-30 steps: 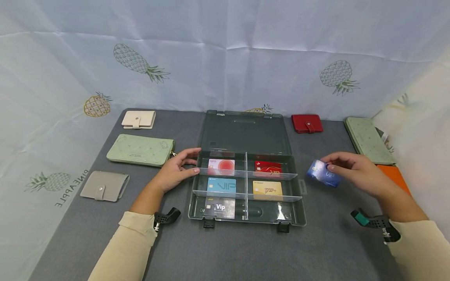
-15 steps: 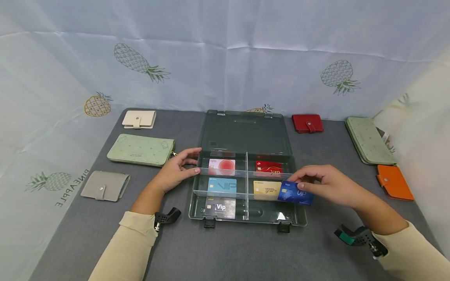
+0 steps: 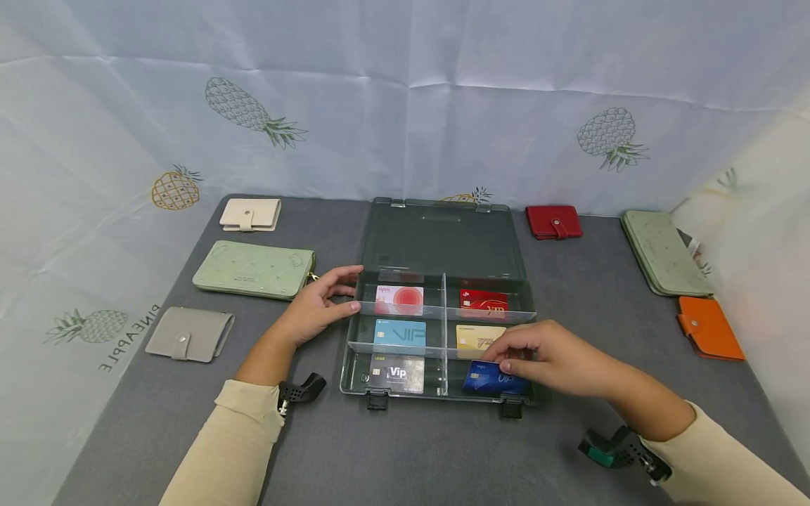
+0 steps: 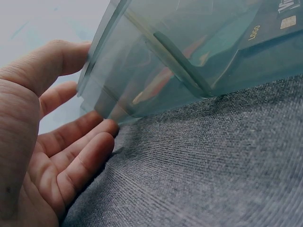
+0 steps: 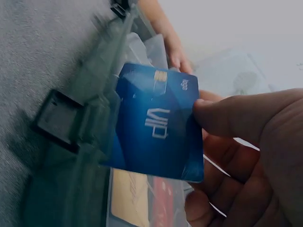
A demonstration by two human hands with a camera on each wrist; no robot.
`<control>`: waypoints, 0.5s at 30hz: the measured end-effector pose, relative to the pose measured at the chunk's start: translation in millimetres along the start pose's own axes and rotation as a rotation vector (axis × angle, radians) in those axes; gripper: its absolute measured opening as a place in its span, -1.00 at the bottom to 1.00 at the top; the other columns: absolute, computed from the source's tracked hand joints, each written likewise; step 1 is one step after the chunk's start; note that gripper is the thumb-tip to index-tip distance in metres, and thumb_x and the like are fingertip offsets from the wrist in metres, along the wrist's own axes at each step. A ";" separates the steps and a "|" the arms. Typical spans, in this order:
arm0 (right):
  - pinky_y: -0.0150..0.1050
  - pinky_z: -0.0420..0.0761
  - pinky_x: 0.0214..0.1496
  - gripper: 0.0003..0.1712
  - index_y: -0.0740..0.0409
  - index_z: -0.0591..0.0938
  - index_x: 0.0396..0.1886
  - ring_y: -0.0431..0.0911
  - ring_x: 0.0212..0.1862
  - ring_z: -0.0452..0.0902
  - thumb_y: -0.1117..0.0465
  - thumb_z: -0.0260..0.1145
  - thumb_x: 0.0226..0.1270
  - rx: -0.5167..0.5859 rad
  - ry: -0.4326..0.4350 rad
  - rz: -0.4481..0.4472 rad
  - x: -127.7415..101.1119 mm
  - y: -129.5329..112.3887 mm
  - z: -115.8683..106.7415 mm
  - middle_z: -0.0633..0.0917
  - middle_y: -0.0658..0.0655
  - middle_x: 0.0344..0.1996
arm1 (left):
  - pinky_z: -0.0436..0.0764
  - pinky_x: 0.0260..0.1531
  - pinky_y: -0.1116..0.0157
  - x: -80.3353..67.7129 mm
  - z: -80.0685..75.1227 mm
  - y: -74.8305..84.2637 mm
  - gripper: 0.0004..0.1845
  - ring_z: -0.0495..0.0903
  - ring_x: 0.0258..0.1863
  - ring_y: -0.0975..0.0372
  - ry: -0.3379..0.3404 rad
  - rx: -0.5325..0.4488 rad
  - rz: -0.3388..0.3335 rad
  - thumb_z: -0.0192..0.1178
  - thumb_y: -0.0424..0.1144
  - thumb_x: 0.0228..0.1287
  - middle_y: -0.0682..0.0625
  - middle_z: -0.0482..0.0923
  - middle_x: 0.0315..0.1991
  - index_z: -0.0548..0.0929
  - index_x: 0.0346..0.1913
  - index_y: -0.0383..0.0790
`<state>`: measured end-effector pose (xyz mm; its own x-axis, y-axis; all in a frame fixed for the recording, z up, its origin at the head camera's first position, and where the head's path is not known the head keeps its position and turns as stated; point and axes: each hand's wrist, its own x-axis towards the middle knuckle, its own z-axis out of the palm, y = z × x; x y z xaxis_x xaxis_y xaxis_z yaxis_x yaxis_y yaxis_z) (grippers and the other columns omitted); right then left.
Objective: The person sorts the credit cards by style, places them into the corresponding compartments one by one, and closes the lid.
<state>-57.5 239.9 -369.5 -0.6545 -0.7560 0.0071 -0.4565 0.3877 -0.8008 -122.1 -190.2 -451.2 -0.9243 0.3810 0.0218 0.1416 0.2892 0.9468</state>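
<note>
A dark translucent box (image 3: 436,242) lies open on the grey table, with six clear-walled compartments. My right hand (image 3: 544,358) pinches a blue VIP card (image 3: 490,378) (image 5: 156,123) and holds it in the near right compartment. Five other cards lie in the other compartments: pink (image 3: 399,300), red (image 3: 483,302), light blue (image 3: 399,334), gold (image 3: 476,337) and black (image 3: 395,372). My left hand (image 3: 316,306) (image 4: 52,156) rests with straight fingers against the box's left wall (image 4: 123,80).
Wallets lie around the box: cream (image 3: 249,214), long green (image 3: 254,270) and grey (image 3: 188,335) on the left, red (image 3: 553,222), long green (image 3: 664,253) and orange (image 3: 710,327) on the right. A pineapple-print cloth (image 3: 405,98) hangs behind and at the sides.
My right hand carried the blue card from right of the box, leftward and toward me, down into the near right compartment. The left hand stayed put.
</note>
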 end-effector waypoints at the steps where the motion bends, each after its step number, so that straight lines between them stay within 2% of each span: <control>1: -0.26 0.70 -0.12 -0.76 -0.06 0.81 0.06 -0.19 -0.14 0.67 0.30 0.39 0.56 -0.010 -0.003 -0.003 0.4 -0.5 1.8 0.81 -0.08 -0.02 | 0.62 -0.04 0.35 -0.1 -0.2 -0.2 -0.27 0.60 0.25 -0.05 -0.001 0.001 0.003 0.43 -0.32 0.42 -0.23 0.48 0.42 0.42 0.59 -0.16; 4: -0.26 0.71 -0.12 -0.76 -0.07 0.83 0.04 -0.24 -0.13 0.69 0.32 0.41 0.53 -0.064 -0.004 -0.001 0.9 -2.6 5.8 0.82 -0.12 -0.03 | 0.61 -0.04 0.36 -0.4 -0.5 -0.7 -0.28 0.59 0.25 -0.07 -0.002 0.002 0.006 0.42 -0.32 0.42 -0.23 0.47 0.43 0.42 0.58 -0.16; 11: -0.19 0.75 -0.07 -0.73 -0.09 0.85 -0.04 -0.35 -0.10 0.71 0.36 0.49 0.43 -0.287 -0.002 -0.024 2.6 -5.8 15.5 0.82 -0.20 -0.10 | 0.60 -0.02 0.35 -0.5 -0.4 -0.6 -0.29 0.59 0.27 -0.09 -0.007 -0.002 0.008 0.41 -0.33 0.43 -0.24 0.46 0.44 0.43 0.58 -0.16; 15: -0.17 0.75 -0.10 -0.75 -0.09 0.86 -0.07 -0.37 -0.12 0.71 0.35 0.51 0.39 -0.347 0.015 -0.024 2.7 -5.8 19.1 0.83 -0.21 -0.12 | 0.61 -0.01 0.34 -0.5 -0.3 0.2 -0.29 0.58 0.27 -0.09 -0.011 -0.004 0.010 0.41 -0.33 0.43 -0.24 0.45 0.45 0.42 0.58 -0.16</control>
<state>-45.2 225.6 -376.3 -0.6488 -0.7602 0.0343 -0.6480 0.5282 -0.5488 -121.7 -190.6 -450.9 -0.9189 0.3934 0.0281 0.1497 0.2820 0.9477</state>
